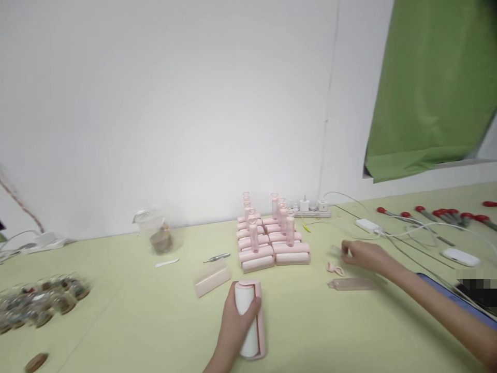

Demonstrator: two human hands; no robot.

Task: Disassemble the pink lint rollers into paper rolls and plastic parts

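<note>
My left hand [237,321] is wrapped around a pink lint roller head [262,331] with a white sticky roll [249,339], held above the near middle of the table. Out to the right, my right hand [359,254] is closed in a pinch close to the tabletop. A small clear piece [335,250] shows faintly at its fingertips; what it is cannot be made out. Just below that hand lie small pink ring-like parts [335,269] and a pale pink translucent handle [353,284]. A pink curved cover [212,278] rests left of the held roller.
Two rows of pink lint rollers [292,254] with upright handles stand by the wall. Leftward are a metal pen-like tool [216,257], a white blade-shaped piece [167,262], a bagged cup [161,241] and several glass domes [64,300]. White cables [411,228] and red-tipped tools [419,209] lie right.
</note>
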